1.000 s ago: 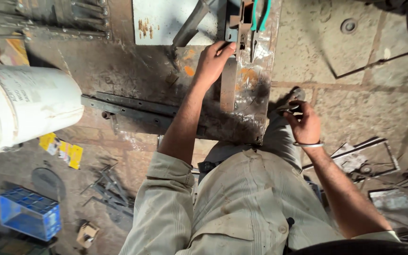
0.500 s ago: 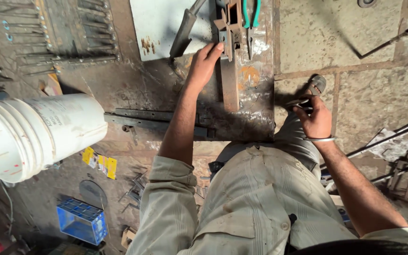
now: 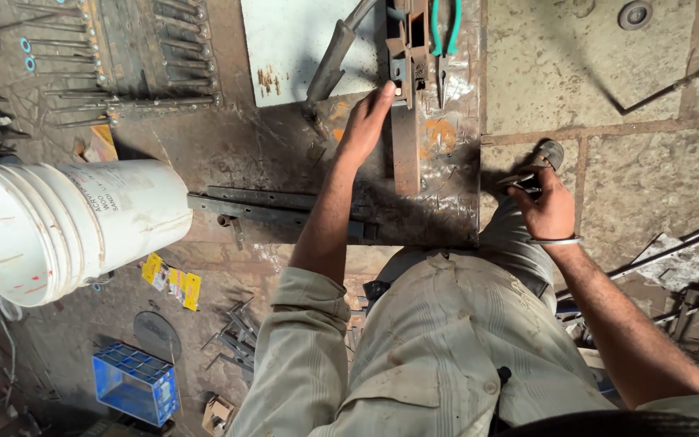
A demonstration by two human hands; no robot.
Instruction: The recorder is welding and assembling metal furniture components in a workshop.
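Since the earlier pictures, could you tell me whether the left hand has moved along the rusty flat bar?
Yes. The left hand has slid up the rusty flat bar, away from the person, and its fingertips now touch the metal bracket beside the green-handled pliers.

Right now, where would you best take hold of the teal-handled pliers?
By the two teal handles, from the far end: the pliers lie flat on the steel plate, nose toward the person, handles clear of the left hand.

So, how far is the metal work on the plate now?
Laid out: a rusty flat bar lies on the steel plate, with pliers beside it. In hand: the left hand touches the bar's top end; the right hand holds a small tool off the plate. No finished joint is visible.
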